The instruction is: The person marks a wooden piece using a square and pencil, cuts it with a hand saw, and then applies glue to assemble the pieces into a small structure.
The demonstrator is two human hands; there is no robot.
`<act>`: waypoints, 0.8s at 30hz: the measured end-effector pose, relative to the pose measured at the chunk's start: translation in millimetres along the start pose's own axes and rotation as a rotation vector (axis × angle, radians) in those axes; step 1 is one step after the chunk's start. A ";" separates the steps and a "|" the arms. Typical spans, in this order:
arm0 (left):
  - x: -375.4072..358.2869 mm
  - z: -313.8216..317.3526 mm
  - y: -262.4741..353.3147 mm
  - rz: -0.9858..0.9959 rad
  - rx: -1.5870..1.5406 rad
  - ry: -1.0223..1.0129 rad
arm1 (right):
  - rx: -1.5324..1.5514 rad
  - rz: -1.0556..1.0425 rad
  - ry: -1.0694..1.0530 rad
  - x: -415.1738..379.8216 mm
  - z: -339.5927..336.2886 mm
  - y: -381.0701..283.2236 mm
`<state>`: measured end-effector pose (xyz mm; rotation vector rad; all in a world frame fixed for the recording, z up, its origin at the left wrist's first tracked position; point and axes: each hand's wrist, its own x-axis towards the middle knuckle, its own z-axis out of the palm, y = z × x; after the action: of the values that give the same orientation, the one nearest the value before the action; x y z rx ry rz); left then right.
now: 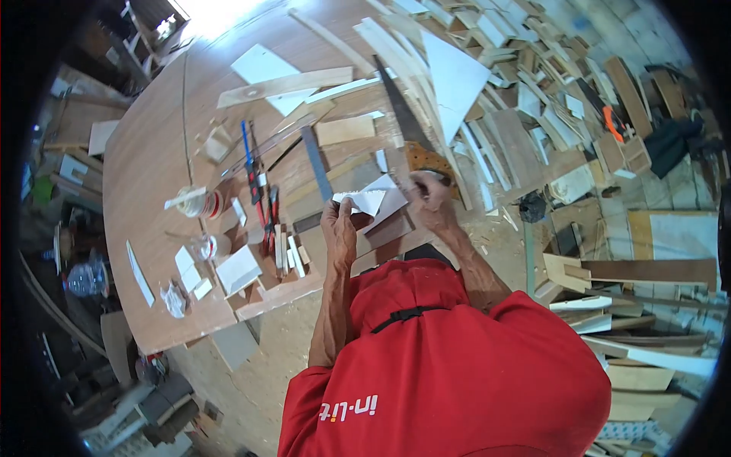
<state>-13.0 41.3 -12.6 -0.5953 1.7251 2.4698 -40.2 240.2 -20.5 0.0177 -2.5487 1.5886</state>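
Observation:
My left hand (339,227) is closed on the edge of a white-faced piece of board (361,201) with a ragged upper edge, thumb on top. Behind it, another white piece (390,204) slants over the table's near edge. My right hand (431,199) is raised to the right of these pieces with its fingers curled in; what they hold, if anything, I cannot make out. Close by that hand lies a handsaw, its wooden handle (431,161) partly covered by the hand in this view and its dark blade (394,99) pointing away.
On the wooden table (152,190) lie red-handled pliers (268,221), a blue and red tool (250,160), a grey strip (315,160), a plastic tub (202,202) and wood offcuts (344,130). Scrap wood (525,99) is piled on the right, with more boards (632,350) below.

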 end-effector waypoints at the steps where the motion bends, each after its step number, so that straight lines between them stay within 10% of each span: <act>1: 2.3 4.9 -0.5 -0.008 -0.003 -0.051 | -0.040 0.060 0.088 6.6 -16.7 8.9; 8: 15.1 36.8 -3.2 -0.044 0.037 -0.229 | -0.802 0.209 0.325 42.2 -156.9 71.3; 24: 31.4 87.8 1.3 -0.090 0.127 -0.280 | -0.862 0.256 0.104 56.3 -210.3 97.4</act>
<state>-66.2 116.3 3.4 -0.2911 1.6885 2.2360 -80.8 475.0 -9.3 -0.4727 -2.9945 0.4005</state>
